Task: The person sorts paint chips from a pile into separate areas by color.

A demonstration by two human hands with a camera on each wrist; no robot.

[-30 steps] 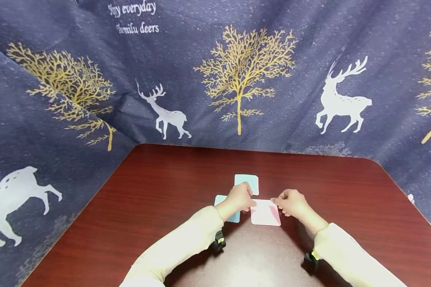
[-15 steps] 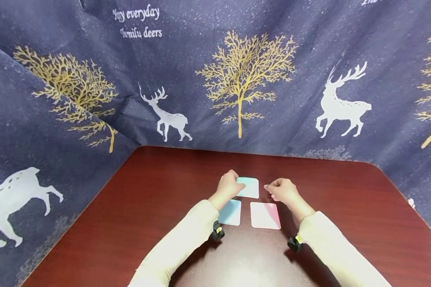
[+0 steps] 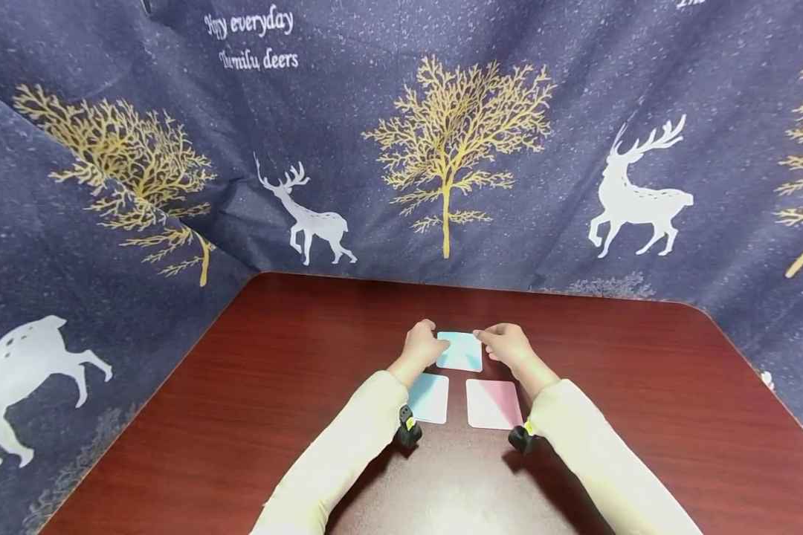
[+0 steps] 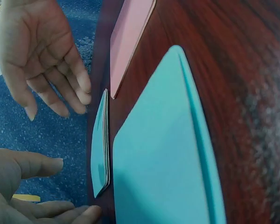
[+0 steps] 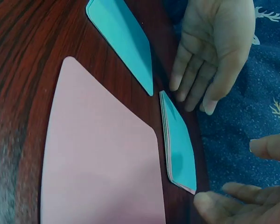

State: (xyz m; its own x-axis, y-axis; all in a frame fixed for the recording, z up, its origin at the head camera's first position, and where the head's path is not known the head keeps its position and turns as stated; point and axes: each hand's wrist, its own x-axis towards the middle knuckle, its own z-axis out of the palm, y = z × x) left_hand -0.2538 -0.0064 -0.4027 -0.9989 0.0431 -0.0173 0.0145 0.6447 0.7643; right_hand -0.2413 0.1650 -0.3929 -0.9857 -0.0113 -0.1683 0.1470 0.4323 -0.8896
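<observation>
A small stack of square cards (image 3: 460, 355) with a light blue one on top lies at the back; its layered edges show blue and pink in the right wrist view. Nearer, on the left, lie light blue cards (image 4: 154, 140), at least two, one slightly offset. To their right is a pink card (image 5: 98, 154). My left hand (image 3: 421, 346) is at the left edge of the stack, thumb and fingers apart, holding nothing. On the stack's right side is my right hand (image 3: 510, 346), its fingers extended and slightly bent, also holding nothing. Whether fingertips touch the stack I cannot tell.
Everything lies on a dark red-brown wooden table (image 3: 308, 371) with rounded far corners. A dark blue cloth (image 3: 522, 223) printed with deer and trees hangs behind it and along the left side. Black wrist cameras (image 3: 410, 429) hang under the cream sleeves.
Both hands have left the pink card at the front and moved back to the far stack. The right hand has come left to the stack's right edge. The pink card now lies uncovered.
</observation>
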